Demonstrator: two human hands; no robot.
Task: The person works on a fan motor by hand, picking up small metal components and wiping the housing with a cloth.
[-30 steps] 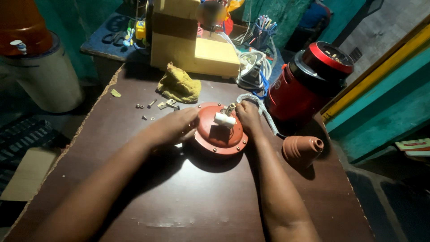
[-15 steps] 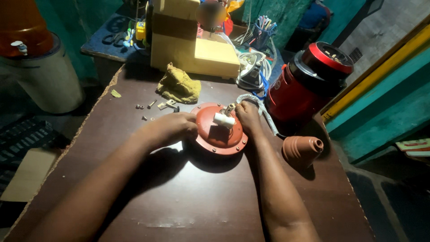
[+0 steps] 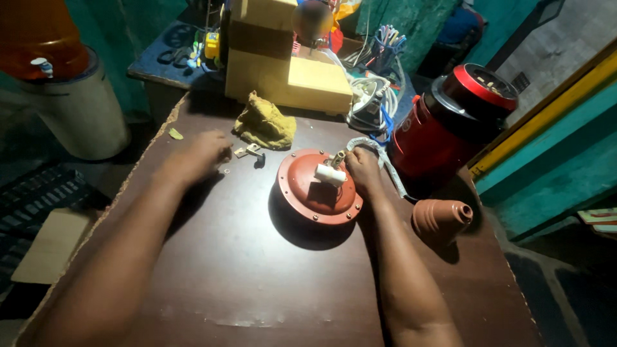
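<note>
Down at the near edge, two bare forearms run up over the dark brown desk (image 3: pixel 244 289). Centre of the desk sits the round red disc (image 3: pixel 318 186) — flat, with small screws dotted about its rim and a short white cylinder (image 3: pixel 330 175) standing on its middle beside a pale metal stub. It throws a dark shadow toward the near side.

The right hand (image 3: pixel 362 168) is on the disc's far right edge, fingers curled narrow about the stub beside the white cylinder; whether it actually pinches the stub I cannot tell. The left hand (image 3: pixel 196 157) lies well apart from the disc, off to its left, palm down and fingers loosely bent over the small metal bits (image 3: pixel 247 151) scattered on the desk — it looks to be touching them, holding nothing that shows.

To the right of the right forearm lies a terracotta-coloured cone (image 3: pixel 442 218) on its side. Beyond it stands a red and black cylindrical appliance (image 3: pixel 453 128). Just past the metal bits sits a crumpled yellowish cloth (image 3: pixel 265 123), and behind that a yellow wooden block (image 3: pixel 286 71).
</note>
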